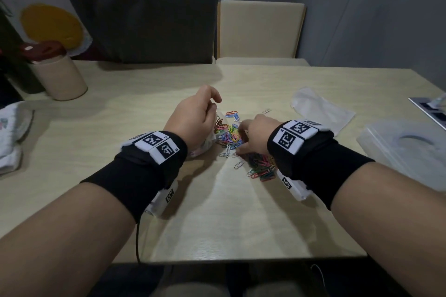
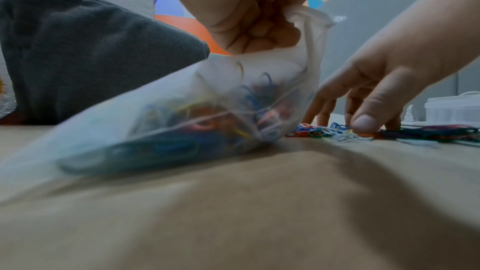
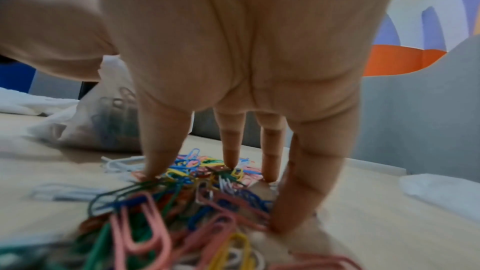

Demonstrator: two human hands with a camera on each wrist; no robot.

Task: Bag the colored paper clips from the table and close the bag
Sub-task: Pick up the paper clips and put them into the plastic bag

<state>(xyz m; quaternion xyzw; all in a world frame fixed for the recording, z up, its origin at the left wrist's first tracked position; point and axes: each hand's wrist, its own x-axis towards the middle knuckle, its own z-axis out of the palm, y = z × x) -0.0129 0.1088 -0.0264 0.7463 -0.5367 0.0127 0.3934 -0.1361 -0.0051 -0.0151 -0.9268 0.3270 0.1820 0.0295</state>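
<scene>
Fingers of the right hand [image 1: 251, 137] spread flat over paper clips [image 3: 197, 174] on the bench [image 1: 217, 212]. Just left, the left hand [image 1: 193, 118] pinches the bag [image 2: 182, 106] mouth toward them.

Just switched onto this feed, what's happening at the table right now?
A person is bagging colored paper clips. The left hand pinches the mouth of a translucent bag that lies on the table and already holds many clips. The right hand is spread fingertips-down on the loose pile of clips beside the bag's mouth. A good many clips are still on the table, and the bag is not closed.
</scene>
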